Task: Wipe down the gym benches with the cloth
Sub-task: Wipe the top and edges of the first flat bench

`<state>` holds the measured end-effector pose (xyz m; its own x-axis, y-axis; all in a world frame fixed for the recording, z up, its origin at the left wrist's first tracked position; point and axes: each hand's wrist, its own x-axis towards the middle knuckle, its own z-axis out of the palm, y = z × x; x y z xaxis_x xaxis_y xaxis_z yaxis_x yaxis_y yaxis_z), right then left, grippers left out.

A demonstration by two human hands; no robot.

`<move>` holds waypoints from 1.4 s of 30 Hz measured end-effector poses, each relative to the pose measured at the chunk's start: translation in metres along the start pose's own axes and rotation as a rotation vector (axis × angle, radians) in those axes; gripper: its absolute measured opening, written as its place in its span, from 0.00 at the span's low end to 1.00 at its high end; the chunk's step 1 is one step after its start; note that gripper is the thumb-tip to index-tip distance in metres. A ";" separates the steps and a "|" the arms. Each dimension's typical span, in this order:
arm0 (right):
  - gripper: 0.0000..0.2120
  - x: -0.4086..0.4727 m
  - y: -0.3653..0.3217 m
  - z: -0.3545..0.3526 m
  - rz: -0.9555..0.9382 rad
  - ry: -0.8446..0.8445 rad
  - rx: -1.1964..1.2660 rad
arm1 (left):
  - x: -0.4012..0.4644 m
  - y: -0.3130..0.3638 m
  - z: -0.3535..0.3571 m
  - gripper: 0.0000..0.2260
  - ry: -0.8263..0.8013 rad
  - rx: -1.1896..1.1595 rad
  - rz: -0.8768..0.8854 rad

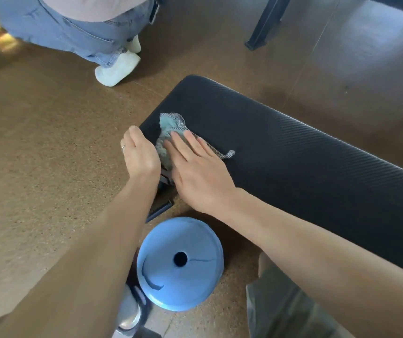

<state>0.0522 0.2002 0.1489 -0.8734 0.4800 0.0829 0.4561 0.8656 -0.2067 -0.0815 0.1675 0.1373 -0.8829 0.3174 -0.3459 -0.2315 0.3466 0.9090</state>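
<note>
Item: left hand (140, 152). Fingers loosely curved over the near-left corner of the bench pad, ring on one finger; holds nothing that shows, and seems to steady itself on the edge.

Item: cloth (171, 129). Blue-grey, crumpled, with a mesh-patterned strip trailing right. Lies on the left end of the bench, partly under the right hand. Judged light, soft and limp: it will bunch and slide under a push, so a flat palm on its middle suits wiping; to lift, pinch any fold.

Item: right hand (196, 172). Fingers straight and spread, pressing flat on the cloth.

Item: bench (293, 154). Black padded top, ribbed texture, runs off to the right; likely firm and slightly grippy.

Item: blue disc (180, 262) on the floor below, centre hole. No containers in view.

Item: another person's shoe (117, 69), upper left.
</note>
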 end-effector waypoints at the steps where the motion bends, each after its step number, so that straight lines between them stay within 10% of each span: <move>1: 0.28 0.013 -0.007 0.003 -0.016 -0.010 -0.001 | 0.002 0.002 -0.007 0.30 -0.040 -0.060 -0.059; 10: 0.33 0.023 -0.012 -0.001 -0.092 -0.063 -0.017 | -0.018 0.003 -0.038 0.14 -0.015 0.356 0.659; 16: 0.34 -0.054 0.044 -0.041 0.194 -0.012 -0.005 | -0.024 -0.004 -0.021 0.19 -0.189 0.890 1.062; 22: 0.32 -0.091 0.065 -0.016 0.391 0.023 -0.095 | -0.004 -0.010 -0.051 0.24 -0.267 1.045 0.759; 29: 0.30 -0.090 0.068 -0.012 0.374 0.046 -0.139 | -0.043 -0.044 -0.021 0.27 -0.152 -0.043 -0.201; 34: 0.30 -0.087 0.069 -0.012 0.376 0.069 -0.123 | -0.043 -0.028 -0.007 0.19 -0.011 -0.466 -0.309; 42: 0.30 -0.087 0.070 -0.015 0.372 0.077 -0.105 | -0.037 -0.015 -0.007 0.07 0.193 -0.517 -0.365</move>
<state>0.1624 0.2209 0.1420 -0.6315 0.7695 0.0949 0.7576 0.6385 -0.1357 -0.0482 0.1438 0.1380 -0.7565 0.0794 -0.6491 -0.6539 -0.0813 0.7522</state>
